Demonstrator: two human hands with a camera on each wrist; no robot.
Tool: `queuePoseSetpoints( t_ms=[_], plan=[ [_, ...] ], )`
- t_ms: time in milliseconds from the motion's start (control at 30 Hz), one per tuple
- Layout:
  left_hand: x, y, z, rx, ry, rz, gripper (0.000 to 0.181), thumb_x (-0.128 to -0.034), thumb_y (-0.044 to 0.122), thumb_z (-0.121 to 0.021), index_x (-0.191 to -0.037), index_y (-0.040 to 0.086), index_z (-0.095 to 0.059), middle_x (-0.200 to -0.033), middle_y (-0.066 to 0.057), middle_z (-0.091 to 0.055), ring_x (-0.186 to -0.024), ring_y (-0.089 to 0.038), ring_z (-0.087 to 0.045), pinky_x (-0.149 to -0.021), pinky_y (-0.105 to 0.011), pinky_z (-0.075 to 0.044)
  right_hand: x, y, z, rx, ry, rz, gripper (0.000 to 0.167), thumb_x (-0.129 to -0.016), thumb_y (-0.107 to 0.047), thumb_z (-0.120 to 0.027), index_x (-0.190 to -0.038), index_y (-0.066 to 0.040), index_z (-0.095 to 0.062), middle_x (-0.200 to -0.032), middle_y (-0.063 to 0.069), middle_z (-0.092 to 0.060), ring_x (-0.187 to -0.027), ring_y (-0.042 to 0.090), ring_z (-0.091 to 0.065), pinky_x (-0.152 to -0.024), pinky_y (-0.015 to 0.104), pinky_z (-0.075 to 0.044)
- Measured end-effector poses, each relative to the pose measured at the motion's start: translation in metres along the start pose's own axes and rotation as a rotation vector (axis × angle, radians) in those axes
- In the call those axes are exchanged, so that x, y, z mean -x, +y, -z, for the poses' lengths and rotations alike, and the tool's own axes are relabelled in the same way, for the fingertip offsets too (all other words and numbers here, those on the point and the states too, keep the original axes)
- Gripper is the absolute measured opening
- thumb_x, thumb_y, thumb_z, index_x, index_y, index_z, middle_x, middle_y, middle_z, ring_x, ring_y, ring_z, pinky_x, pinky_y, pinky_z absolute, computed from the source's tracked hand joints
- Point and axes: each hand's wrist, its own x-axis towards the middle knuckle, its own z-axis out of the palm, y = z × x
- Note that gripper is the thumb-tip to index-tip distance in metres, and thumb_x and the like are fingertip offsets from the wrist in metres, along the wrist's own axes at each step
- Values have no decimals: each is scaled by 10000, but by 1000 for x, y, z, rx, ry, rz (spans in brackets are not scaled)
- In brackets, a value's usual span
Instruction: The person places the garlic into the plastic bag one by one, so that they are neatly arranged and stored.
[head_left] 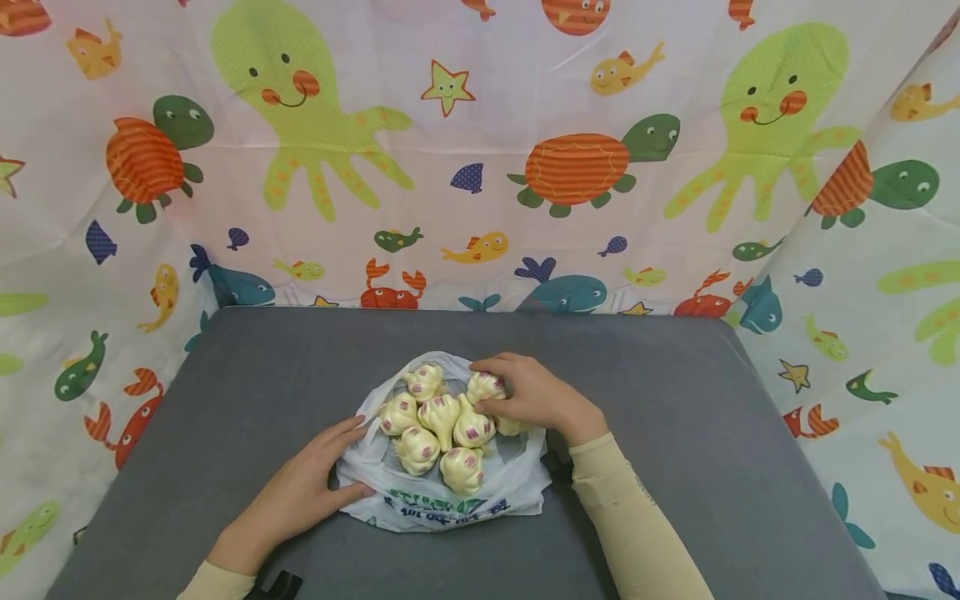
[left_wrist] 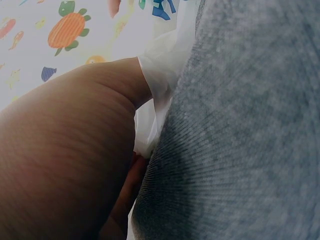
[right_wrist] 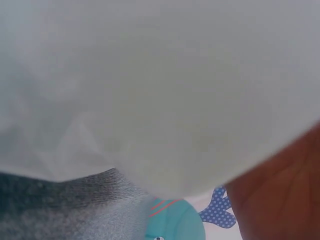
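Several garlic bulbs, whitish with purple patches, lie together on an opened white plastic bag with green and blue print. My right hand reaches in from the right and grips a bulb at the back right of the group, its fingers partly covering it. Another bulb shows partly beneath that hand. At the bag's left side rests my left hand, thumb and fingers spread apart and touching the plastic. In the left wrist view, plastic covers the thumb tip. Pale plastic fills most of the right wrist view.
The bag lies on a grey cloth-covered table. A curtain printed with sea animals hangs behind the table and along both sides. Near the left forearm, a small black object shows at the bottom edge.
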Motion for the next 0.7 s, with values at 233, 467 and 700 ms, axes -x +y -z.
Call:
queuePoseSetpoints(
  t_ms=[233,467,700],
  plan=[
    [-1,1,0,-5,4,-6,838,-889,408,-934,-1589,126,-568,-1697,-61,-458,-1517,-347,-482,-1138,-611,-484,1,2,-1,-28,-9,-16,641,-1000,-406,-807,-1534,-97,-634,-1449,95,-660,-1327,283,-619,-1118,529,-528],
    [-2,0,0,2,5,-9,840,-896,434,-923,-1594,136,-563,-1698,-60,-456,-1520,-347,-479,-1135,-615,-486,1,6,-3,-47,-40,-13,689,-1019,-425,-784,-1596,-113,-575,-1467,96,-654,-1341,271,-614,-1133,522,-514],
    [0,-1,0,14,6,-9,839,-895,422,-927,-1595,135,-562,-1700,-61,-453,-1519,-350,-481,-1134,-615,-485,1,4,-6,-40,-68,-21,736,-1039,-521,-714,-1630,-122,-533,-1530,123,-615,-1393,311,-587,-1156,553,-491]
  ],
)
